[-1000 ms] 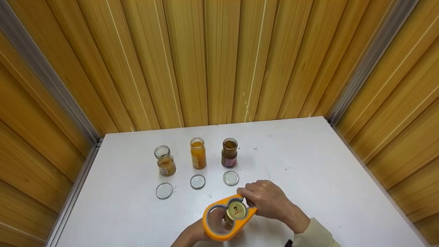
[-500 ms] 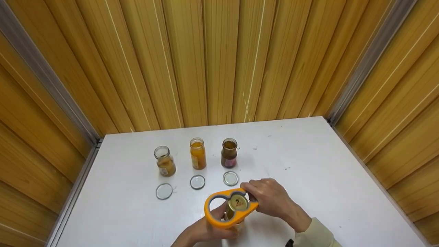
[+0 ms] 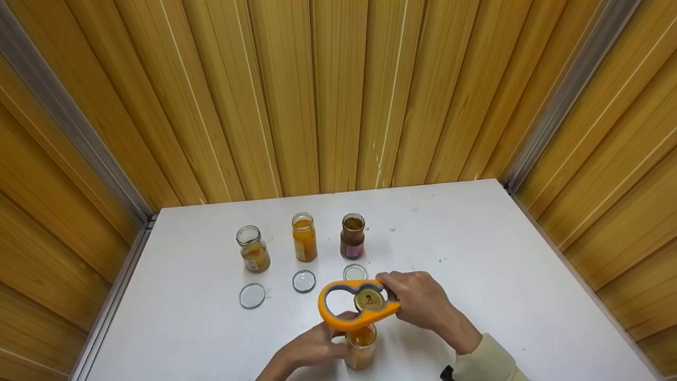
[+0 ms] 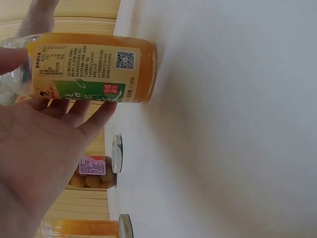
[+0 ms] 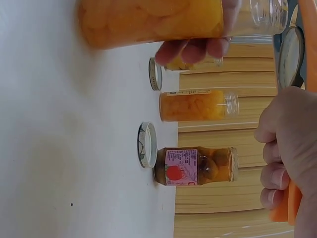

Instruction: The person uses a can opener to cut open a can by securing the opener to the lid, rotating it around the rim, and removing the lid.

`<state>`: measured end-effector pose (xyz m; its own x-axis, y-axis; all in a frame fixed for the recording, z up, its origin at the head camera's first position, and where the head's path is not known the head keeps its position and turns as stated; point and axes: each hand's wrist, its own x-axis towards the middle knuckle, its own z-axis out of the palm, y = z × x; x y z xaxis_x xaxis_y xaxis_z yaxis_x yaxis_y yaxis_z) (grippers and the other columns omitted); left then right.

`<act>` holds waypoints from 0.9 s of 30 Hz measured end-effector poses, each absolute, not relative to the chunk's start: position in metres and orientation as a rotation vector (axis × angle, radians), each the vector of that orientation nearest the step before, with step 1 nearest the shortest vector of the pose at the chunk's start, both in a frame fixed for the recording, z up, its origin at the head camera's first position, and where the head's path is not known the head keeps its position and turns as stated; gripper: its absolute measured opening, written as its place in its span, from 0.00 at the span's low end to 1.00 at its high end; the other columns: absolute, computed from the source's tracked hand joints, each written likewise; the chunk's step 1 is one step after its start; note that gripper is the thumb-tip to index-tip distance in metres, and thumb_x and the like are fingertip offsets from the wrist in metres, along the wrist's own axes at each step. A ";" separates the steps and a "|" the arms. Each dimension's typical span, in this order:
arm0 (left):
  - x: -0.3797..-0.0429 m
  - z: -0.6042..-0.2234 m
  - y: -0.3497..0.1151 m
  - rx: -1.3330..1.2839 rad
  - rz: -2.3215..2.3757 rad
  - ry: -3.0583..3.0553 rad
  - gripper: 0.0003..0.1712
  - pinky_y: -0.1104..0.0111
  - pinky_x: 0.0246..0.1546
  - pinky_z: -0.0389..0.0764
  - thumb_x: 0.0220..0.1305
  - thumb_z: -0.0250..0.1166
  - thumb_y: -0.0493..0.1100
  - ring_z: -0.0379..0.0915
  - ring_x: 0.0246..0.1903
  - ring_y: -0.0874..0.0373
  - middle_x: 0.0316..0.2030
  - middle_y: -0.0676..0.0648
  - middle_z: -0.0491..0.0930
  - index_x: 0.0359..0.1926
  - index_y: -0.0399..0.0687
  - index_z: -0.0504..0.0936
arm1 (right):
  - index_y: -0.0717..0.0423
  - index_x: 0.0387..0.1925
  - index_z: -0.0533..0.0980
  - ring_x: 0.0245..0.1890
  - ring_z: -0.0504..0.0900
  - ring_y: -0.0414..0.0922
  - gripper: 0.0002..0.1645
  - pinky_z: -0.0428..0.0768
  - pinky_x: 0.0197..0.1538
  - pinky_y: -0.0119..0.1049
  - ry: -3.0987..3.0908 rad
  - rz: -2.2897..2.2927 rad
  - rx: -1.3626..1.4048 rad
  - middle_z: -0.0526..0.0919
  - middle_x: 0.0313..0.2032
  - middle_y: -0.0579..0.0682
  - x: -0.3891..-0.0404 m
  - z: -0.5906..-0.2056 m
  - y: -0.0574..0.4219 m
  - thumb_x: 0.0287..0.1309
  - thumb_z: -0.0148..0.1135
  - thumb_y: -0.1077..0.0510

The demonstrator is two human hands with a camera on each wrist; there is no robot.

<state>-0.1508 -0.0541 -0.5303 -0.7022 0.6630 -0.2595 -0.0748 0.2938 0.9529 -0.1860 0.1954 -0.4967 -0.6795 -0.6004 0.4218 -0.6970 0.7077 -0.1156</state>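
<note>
My left hand [image 3: 316, 346] holds a glass jar of orange fruit [image 3: 362, 355] upright on the white table, its thumb and fingers round the neck and upper body. In the left wrist view the label of this jar [image 4: 84, 62] is green and cream. My right hand [image 3: 420, 297] grips the handles of an orange jar opener [image 3: 334, 319] with grey inner edges. Inside the opener's smaller ring sits a gold lid [image 3: 369, 300], apart from the jar and above its open mouth. The right wrist view shows the lid's underside [image 5: 291, 57].
Three lidless jars stand farther back: a pale yellow one [image 3: 255, 255], an orange one [image 3: 305, 241] and a dark brown one [image 3: 353, 238]. In front of them lie three lids [image 3: 252, 295], upturned. Wood-patterned walls [image 3: 338, 95] border the table [image 3: 201, 338].
The opener and the gold lid have risen off the jar and moved away from me with my right hand. The jar's open mouth now shows; my left hand stays on the jar.
</note>
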 end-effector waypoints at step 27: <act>-0.164 -0.507 -0.048 0.265 2.019 1.700 0.33 0.57 0.55 0.70 0.60 0.62 0.56 0.72 0.50 0.51 0.54 0.46 0.74 0.60 0.45 0.67 | 0.42 0.40 0.74 0.18 0.65 0.33 0.20 0.69 0.25 0.26 -2.621 0.379 0.960 0.73 0.22 0.33 -0.187 -0.488 0.192 0.44 0.66 0.64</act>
<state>-0.1642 -0.0483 -0.5068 -0.8642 0.4779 -0.1573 -0.2364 -0.1096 0.9655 -0.1871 0.1922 -0.4881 -0.7214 -0.5746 0.3865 -0.6607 0.7384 -0.1353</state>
